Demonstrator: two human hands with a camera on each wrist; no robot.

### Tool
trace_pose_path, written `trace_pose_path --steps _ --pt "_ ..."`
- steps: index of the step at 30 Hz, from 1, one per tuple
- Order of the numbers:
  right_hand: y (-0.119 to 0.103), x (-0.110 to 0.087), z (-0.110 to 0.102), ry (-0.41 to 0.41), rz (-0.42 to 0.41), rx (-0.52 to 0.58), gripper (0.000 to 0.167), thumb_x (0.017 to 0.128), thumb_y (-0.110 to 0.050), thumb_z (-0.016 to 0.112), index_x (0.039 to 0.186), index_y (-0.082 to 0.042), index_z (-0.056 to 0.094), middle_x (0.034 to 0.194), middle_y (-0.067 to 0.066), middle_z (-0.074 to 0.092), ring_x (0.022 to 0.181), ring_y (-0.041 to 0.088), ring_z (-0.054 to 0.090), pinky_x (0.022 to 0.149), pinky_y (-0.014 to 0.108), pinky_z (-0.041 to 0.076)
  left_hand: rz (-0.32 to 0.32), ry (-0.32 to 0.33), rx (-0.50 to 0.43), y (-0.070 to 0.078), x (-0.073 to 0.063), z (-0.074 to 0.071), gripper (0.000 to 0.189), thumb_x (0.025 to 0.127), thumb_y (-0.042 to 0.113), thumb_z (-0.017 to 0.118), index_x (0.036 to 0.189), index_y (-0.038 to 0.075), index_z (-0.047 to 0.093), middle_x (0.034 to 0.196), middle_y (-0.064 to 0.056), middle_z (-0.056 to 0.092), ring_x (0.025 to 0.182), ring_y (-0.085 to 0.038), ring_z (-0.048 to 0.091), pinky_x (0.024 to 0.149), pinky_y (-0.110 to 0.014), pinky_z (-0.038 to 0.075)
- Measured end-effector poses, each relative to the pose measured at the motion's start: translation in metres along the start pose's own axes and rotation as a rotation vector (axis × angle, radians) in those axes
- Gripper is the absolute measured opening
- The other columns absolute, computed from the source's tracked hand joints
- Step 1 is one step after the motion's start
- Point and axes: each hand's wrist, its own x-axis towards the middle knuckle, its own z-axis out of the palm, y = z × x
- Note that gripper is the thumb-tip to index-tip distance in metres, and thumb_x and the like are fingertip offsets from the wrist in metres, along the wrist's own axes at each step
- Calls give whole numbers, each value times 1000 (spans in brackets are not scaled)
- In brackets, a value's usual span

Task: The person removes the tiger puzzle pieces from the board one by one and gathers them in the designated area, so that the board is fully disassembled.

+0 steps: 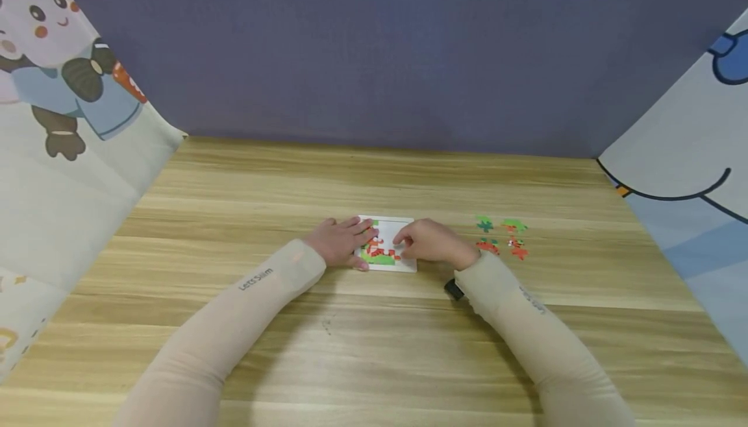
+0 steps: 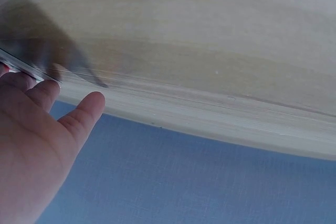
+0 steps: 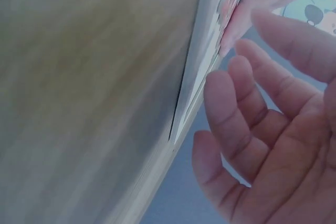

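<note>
A white puzzle board (image 1: 408,265) lies on the table, partly filled with red, orange and green pieces along its left side and bottom. My left hand (image 1: 339,241) rests on its left part with fingers spread, covering some of the picture. In the left wrist view, the fingers of the left hand (image 2: 42,129) reach the board's edge. Over the board's right side is my right hand (image 1: 431,240), its fingers loosely bent. The right wrist view shows the right hand (image 3: 273,114) with thumb and fingertips apart and no piece visible between them.
Right of the board lie several loose jigsaw pieces: a dark green one (image 1: 484,223), a light green one (image 1: 515,225), a red one (image 1: 487,246) and a red-orange one (image 1: 518,248). A dark fabric wall (image 1: 397,57) stands behind the wooden table (image 1: 374,349).
</note>
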Motion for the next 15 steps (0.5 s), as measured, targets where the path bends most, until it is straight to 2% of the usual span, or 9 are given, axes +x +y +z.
trace_pose_path --steps 10,15 --pt "-9 6 3 -67 5 -121 27 87 -6 67 114 -2 69 75 -1 57 60 10 42 60 25 38 -2 0 16 0 0 1 81 90 63 43 155 21 18 160 0 10 145 -22 12 110 -55 25" --pt "-12 7 5 -56 -25 -183 25 85 -5 64 109 -4 72 70 -4 54 57 9 39 60 24 37 -3 -2 5 -1 1 1 81 90 63 44 155 21 18 160 0 10 145 -22 12 110 -55 25"
